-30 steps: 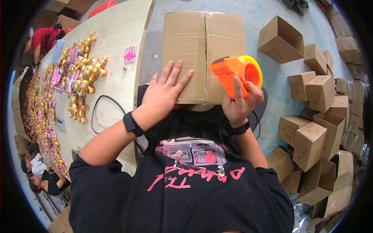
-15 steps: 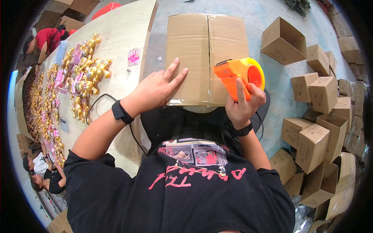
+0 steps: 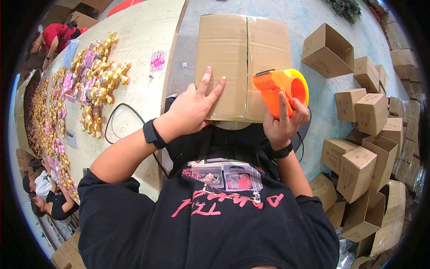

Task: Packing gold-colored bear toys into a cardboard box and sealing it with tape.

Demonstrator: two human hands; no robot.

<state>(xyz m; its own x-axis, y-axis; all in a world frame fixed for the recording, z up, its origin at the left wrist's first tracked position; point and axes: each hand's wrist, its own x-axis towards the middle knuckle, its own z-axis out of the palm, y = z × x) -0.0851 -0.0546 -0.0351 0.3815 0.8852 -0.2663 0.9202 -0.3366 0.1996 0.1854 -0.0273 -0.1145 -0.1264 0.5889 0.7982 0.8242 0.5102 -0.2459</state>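
Since the earlier frame, the left hand has been shifted further onto the carton beside the worktop, its grip spread, unclenched. The tape dispenser is grasped by the right hand. The seam is best kept flat.

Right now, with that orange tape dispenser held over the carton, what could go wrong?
The left hand rests only on the left flap of the carton, so the flaps might shift at the gap between them. The tape dispenser, gripped in the right hand, overlaps the right flap in view and could scrape it. The black cable looping on the table lies near the left forearm, which might snag it.
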